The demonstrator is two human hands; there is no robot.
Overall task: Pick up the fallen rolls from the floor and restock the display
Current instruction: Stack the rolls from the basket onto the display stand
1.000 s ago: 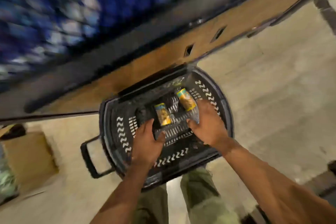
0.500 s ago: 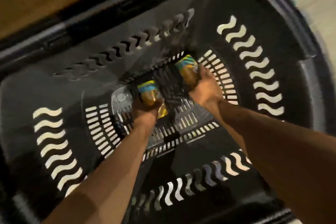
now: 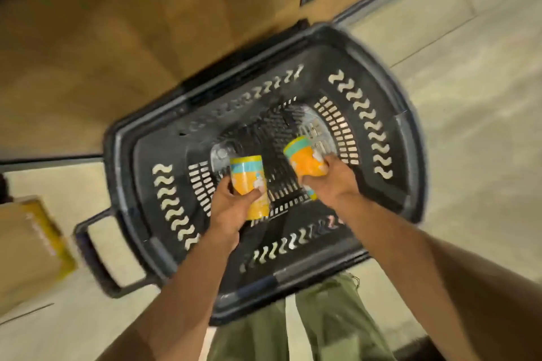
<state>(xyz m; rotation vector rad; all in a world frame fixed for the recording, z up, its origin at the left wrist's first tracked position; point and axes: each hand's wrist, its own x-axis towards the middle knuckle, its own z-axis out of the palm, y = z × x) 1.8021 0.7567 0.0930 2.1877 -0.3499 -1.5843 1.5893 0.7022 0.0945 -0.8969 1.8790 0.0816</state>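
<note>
Seen from above, a person's two bare hands reach into a black plastic basket (image 3: 410, 132) standing on a pale floor (image 3: 475, 91). The left hand (image 3: 231, 208) grips an orange roll with a teal band (image 3: 247, 179); blur makes it hard to tell whether a second roll lies beneath it. The right hand (image 3: 331, 182) grips a matching roll (image 3: 305, 160). Both rolls are held above the basket's slotted bottom. A brown display base (image 3: 132, 38) stands just behind the basket.

Two orange, teal-banded rolls (image 3: 249, 182) (image 3: 305, 160).
One stands upright in my left hand (image 3: 231, 208); the other tilts in my right hand (image 3: 331, 182).
</note>
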